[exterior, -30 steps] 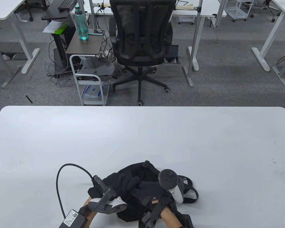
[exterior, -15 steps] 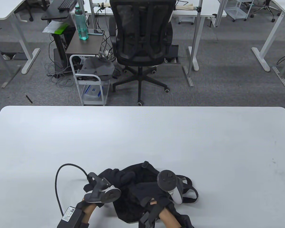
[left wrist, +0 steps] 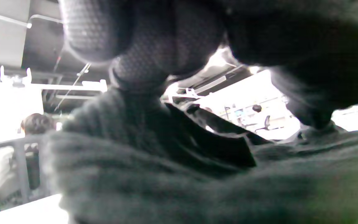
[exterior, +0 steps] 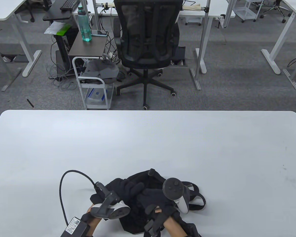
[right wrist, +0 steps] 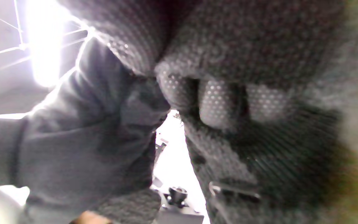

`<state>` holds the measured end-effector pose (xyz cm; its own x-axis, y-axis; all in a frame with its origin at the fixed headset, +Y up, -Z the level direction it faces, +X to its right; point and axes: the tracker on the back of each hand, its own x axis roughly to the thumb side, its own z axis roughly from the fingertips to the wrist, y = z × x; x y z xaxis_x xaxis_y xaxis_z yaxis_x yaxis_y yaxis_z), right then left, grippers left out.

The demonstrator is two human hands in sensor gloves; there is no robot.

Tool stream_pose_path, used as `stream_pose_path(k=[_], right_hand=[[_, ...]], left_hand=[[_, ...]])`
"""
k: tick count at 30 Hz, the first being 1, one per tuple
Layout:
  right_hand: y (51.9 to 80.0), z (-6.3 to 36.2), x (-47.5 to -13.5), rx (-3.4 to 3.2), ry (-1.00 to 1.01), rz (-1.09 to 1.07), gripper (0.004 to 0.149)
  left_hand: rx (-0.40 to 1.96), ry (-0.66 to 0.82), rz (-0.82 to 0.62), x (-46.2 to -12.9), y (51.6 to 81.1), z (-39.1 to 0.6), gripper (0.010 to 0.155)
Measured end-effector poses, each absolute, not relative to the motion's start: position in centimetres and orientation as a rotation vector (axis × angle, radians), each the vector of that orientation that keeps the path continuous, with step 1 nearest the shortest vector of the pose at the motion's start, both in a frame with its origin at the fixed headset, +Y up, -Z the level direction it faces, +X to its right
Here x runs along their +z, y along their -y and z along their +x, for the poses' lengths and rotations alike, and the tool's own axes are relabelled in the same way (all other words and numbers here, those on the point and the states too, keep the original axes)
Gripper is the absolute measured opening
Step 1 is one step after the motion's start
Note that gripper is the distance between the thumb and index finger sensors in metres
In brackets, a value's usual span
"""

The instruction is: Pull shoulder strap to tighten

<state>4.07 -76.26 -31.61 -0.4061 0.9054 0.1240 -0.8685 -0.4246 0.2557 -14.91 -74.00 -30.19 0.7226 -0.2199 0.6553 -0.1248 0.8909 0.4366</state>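
Black fabric fills the near edge of the white worktop (exterior: 148, 138), where a small dark bag (exterior: 148, 180) lies bunched under both my hands. My right hand (exterior: 154, 198) sits at the bag's middle, its fingers (right wrist: 216, 105) curled in on themselves in the right wrist view, clenched on what looks like a fold of webbing, though the blur keeps me from saying exactly which piece. My left hand (exterior: 124, 188) lies across the bag's left side, fingers reaching toward the right hand; whether they grasp anything or merely press down I cannot tell, since the left wrist view shows only dark glove and cloth. A loop of shoulder strap (exterior: 199, 200) trails out flat on the worktop to the right of the bag, just beside my right hand's tracker (exterior: 176, 193). To tighten well, I judge the left hand should pin the bag body or the buckle firmly while the right draws the loose tail straight along the line of the webbing, not sideways, so the slider feeds cleanly and the bag does not drag across the surface. A black cable (exterior: 64, 187) arcs off to the left. Beyond the worktop's far edge stand an office chair (exterior: 146, 39) and a small white cart (exterior: 93, 84).
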Motion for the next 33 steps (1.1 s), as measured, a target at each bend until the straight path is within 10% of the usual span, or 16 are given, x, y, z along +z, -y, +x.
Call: stream_pose_path(k=[27, 33], right_hand=[[78.4, 4.2, -32.0, 1.958, -0.38, 0.195, 0.041], [78.8, 4.1, -32.1, 1.934, -0.435, 0.191, 0.043]], left_hand=[[0.079, 0.498, 0.388, -31.4, 72.3, -17.7, 0.058], [0.355, 0.431, -0.229, -33.0, 73.5, -17.9, 0.045]])
